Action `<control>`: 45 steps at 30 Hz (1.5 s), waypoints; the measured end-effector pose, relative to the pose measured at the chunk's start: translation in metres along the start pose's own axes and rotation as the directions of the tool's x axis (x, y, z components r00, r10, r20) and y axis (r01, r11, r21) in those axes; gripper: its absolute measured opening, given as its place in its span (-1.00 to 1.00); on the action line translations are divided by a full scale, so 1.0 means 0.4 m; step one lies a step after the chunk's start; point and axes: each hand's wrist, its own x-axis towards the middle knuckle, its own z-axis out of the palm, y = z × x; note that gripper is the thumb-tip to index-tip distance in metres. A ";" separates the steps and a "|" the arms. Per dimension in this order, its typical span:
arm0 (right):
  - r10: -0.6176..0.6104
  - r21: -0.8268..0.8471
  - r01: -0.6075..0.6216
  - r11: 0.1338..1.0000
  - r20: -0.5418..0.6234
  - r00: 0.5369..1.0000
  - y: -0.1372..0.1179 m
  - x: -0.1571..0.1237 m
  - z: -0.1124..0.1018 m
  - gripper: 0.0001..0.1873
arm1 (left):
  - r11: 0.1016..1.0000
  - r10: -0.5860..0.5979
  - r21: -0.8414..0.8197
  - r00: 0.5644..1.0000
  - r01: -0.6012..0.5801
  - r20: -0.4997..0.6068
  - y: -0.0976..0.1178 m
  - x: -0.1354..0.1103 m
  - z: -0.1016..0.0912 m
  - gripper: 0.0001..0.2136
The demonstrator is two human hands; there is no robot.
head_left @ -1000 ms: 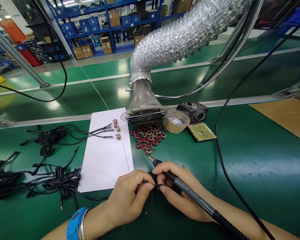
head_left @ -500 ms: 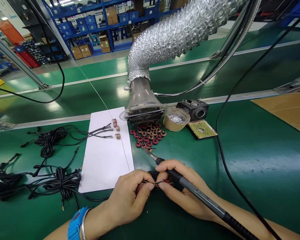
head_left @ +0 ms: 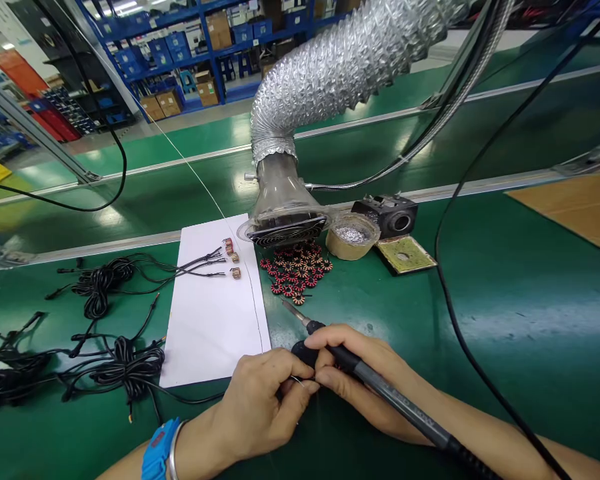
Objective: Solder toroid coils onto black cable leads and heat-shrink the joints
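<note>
My right hand (head_left: 360, 380) grips a black soldering iron (head_left: 380, 393), its metal tip (head_left: 293, 311) pointing up and left over the green mat. The same hand's fingertips also pinch something small against my left hand. My left hand (head_left: 265, 407) is closed in a pinch on a thin wire and a small part between the two hands; the part itself is mostly hidden by fingers. A blue watch (head_left: 156, 453) sits on my left wrist. A heap of small red and copper wound coils (head_left: 297, 270) lies just beyond the iron's tip.
A white sheet (head_left: 215, 320) carries three coils soldered to black leads (head_left: 233, 257). Black cable bundles (head_left: 115, 360) lie at left. A silver fume duct with clear hood (head_left: 285, 213), a tape roll with solder dross (head_left: 353, 237), a black iron stand (head_left: 390, 213) and yellow sponge tray (head_left: 405, 253) stand behind.
Both hands have shifted slightly down and left and closed tighter together; the small red coil that showed between the fingertips half a second ago is now covered.
</note>
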 end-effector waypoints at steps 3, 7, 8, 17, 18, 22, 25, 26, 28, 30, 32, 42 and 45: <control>0.093 0.100 -0.101 0.990 0.081 0.992 -0.012 0.001 -0.007 -0.59 | 1.000 0.015 -0.007 0.998 -0.015 -0.053 0.002 0.002 0.001 -0.96; 0.138 0.159 -0.149 0.976 0.075 0.988 -0.017 0.002 0.001 -0.58 | 1.000 0.023 0.005 0.995 -0.023 -0.100 0.002 0.003 0.003 -0.95; 0.146 0.172 -0.154 0.973 0.059 0.988 -0.017 0.003 0.004 -0.59 | 0.999 0.035 0.016 0.993 -0.033 -0.112 0.001 0.003 0.004 -0.94; 0.277 0.259 -0.274 0.926 0.024 0.961 -0.028 0.015 0.008 -0.60 | 0.959 0.223 0.213 0.959 -0.185 -0.174 -0.003 -0.001 0.014 -0.93; 0.280 0.254 -0.276 0.927 0.022 0.960 -0.028 0.015 0.007 -0.59 | 0.955 0.237 0.220 0.958 -0.199 -0.163 -0.003 -0.002 0.013 -0.93; 0.245 0.182 -0.240 0.953 -0.004 0.969 -0.020 0.008 0.007 -0.56 | 0.945 0.259 0.227 0.963 -0.237 -0.075 -0.006 0.000 0.006 -0.92; 0.208 0.123 -0.204 0.971 -0.025 0.978 -0.010 0.002 0.008 -0.52 | 0.943 0.260 0.233 0.963 -0.238 -0.071 -0.007 0.004 0.002 -0.94; 0.194 0.113 -0.189 0.975 -0.037 0.980 -0.007 0.001 0.008 -0.51 | 0.944 0.259 0.232 0.963 -0.236 -0.075 -0.007 0.006 0.001 -0.95; 0.151 0.094 -0.144 0.985 -0.076 0.986 -0.003 -0.002 0.008 -0.49 | 0.946 0.255 0.228 0.964 -0.231 -0.078 -0.008 0.008 0.001 -0.95; 0.094 0.071 -0.086 0.994 -0.115 0.989 0.001 -0.004 0.009 -0.49 | 0.948 0.250 0.222 0.965 -0.229 -0.075 -0.009 0.009 0.001 -0.95; 0.036 0.044 -0.030 0.999 -0.132 0.991 0.005 -0.005 0.010 -0.49 | 0.948 0.248 0.223 0.966 -0.228 -0.067 -0.013 0.007 0.002 -0.95; -0.172 -0.039 0.168 0.985 -0.113 0.979 0.000 -0.004 0.001 -0.47 | 0.979 0.161 0.139 0.985 -0.151 -0.064 0.001 0.008 -0.002 -0.93; -0.218 -0.107 0.205 0.973 -0.139 0.966 -0.002 -0.004 -0.003 -0.48 | 0.987 0.124 0.114 0.989 -0.114 -0.085 0.005 0.013 -0.004 -0.95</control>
